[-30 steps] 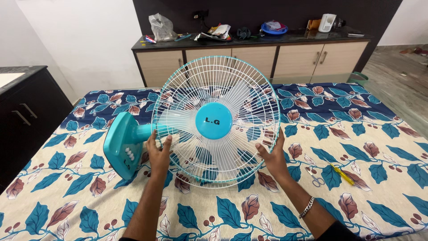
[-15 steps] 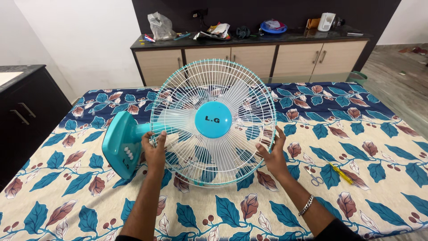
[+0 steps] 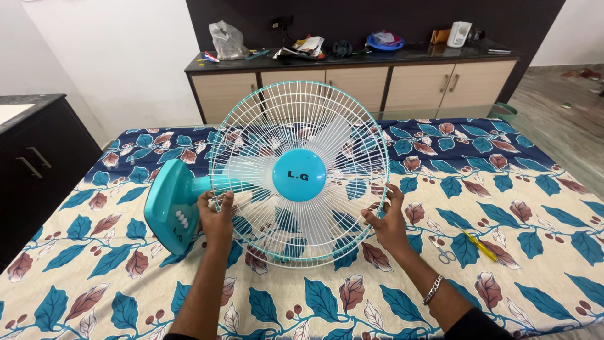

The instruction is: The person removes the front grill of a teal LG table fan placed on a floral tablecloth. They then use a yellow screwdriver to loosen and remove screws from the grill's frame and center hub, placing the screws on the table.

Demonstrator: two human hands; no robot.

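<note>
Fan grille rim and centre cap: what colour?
Both turquoise; the fan grille wires are white, the centre cap solid turquoise. Clearest in the head view.

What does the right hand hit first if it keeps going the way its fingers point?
The right hand points up and away, already against the fan guard; its wires and rim come first. Depth beyond is unclear.
</note>
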